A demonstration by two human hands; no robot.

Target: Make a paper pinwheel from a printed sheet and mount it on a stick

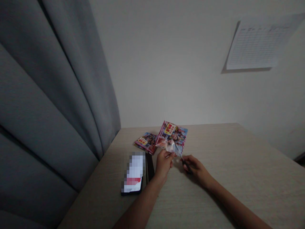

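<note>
Head view: hands [164,163] [196,167] hold packet [180,132] (contents hidden), scissors [183,162].

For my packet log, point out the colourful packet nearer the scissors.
The right-hand packet: the scissors overlap it in this view. The other packet lies to its left, nearer the phone.

Scissors [183,162] partly hidden by right hand [195,166]; phone screen [135,167] pixelated; wall sheet [257,47] illegible; curtain [62,86] cropped at left edge.

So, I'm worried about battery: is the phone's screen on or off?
On: the phone's screen glows white and red, though pixelation hides its details.
</note>
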